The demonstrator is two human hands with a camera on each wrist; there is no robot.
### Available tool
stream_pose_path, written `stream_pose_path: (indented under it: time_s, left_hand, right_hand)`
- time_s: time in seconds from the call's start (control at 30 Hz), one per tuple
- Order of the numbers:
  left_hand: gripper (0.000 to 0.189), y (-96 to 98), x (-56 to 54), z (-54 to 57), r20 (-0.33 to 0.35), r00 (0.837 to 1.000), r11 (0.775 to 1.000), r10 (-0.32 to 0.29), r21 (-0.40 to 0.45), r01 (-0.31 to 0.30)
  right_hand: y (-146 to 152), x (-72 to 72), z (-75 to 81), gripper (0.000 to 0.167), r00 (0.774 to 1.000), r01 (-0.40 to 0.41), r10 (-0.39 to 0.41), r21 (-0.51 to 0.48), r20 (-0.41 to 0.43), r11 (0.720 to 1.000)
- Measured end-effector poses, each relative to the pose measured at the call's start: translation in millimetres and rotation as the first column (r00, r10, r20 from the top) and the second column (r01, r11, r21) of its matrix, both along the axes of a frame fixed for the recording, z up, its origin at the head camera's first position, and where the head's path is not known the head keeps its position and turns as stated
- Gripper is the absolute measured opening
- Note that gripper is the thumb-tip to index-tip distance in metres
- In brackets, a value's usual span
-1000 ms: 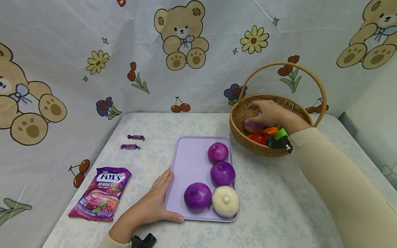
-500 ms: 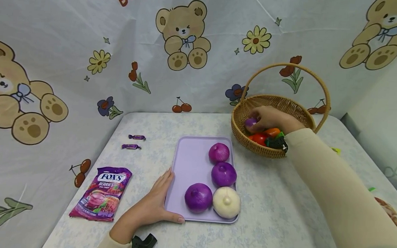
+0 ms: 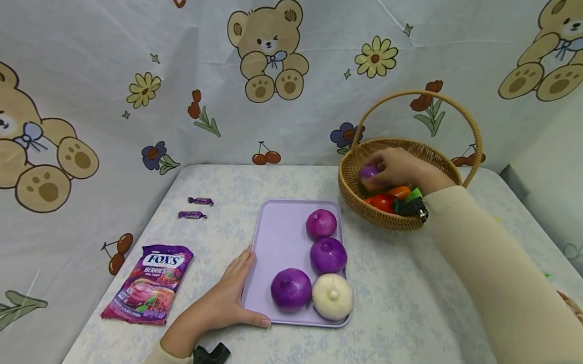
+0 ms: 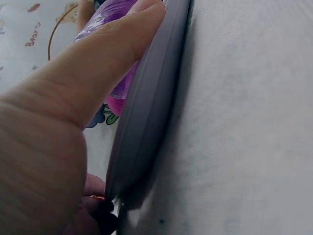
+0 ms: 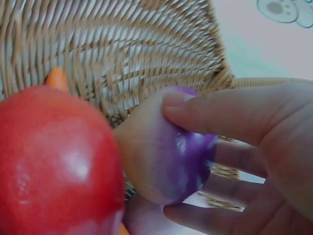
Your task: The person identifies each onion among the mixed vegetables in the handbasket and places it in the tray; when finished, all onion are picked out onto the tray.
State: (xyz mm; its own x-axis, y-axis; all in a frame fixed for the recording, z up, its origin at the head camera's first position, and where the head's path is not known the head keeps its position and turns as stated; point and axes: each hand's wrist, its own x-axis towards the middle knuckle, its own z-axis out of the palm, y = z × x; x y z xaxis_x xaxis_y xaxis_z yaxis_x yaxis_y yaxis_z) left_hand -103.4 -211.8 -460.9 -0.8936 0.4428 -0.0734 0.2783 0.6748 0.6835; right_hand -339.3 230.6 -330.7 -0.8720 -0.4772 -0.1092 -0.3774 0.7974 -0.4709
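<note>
In the head view, my right hand [image 3: 404, 167] is inside the wicker basket [image 3: 347, 193], its thumb and fingers around a purple-and-cream turnip [image 5: 155, 147]. Close beside the turnip, in the right wrist view, lies a red tomato-like vegetable [image 5: 58, 161]. My left hand [image 3: 222, 303] rests at the near left corner of the lilac tray [image 3: 281, 230], fingers straight along its left side and thumb along its near edge. On the tray's right part sit a reddish-purple onion [image 3: 321, 224], two darker purple onions [image 3: 328, 255] and a white onion [image 3: 333, 296].
A purple candy bag [image 3: 148, 285] lies left of the tray, with two wrapped candies [image 3: 192, 215] behind it. An orange vegetable [image 3: 400, 192] and something green share the basket, whose tall handle [image 3: 422, 94] arches over my right wrist. A bear-print sheet [image 3: 312, 134] hangs behind the table.
My right hand has shifted slightly within the basket, and its fingers are now around the turnip, which has turned or moved a little. The left hand and tray have stayed still.
</note>
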Motion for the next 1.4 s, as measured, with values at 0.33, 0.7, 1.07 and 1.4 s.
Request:
stream_pose_path:
  time_s: [0.33, 0.7, 1.07, 1.4]
  left_hand:
    - [0.153, -1.4, 1.3, 2.1, -0.003, 1.000, 1.000, 0.006, -0.005, -0.006]
    - [0.153, -1.7, 1.4, 3.9, 0.001, 1.000, 1.000, 0.014, -0.002, -0.014]
    - [0.153, -1.0, -0.3, 3.5, 0.009, 1.000, 1.000, 0.015, -0.004, -0.015]
    - [0.152, 0.1, 0.2, 2.4, 0.009, 1.000, 1.000, 0.006, -0.002, -0.006]
  right_hand:
    - [-5.7, 17.4, 34.1, 0.048, 0.998, -0.013, 0.007, -0.084, -0.062, 0.996]
    - [-37.1, 52.5, 64.0, 0.047, 0.990, -0.088, 0.066, -0.188, -0.122, 0.978]
    - [-108.9, 89.0, 47.8, 0.043, 0.890, -0.443, 0.385, -0.256, -0.245, 0.859]
    - [-152.8, 106.7, -3.7, 0.043, 0.814, -0.575, 0.545, -0.139, -0.202, 0.806]
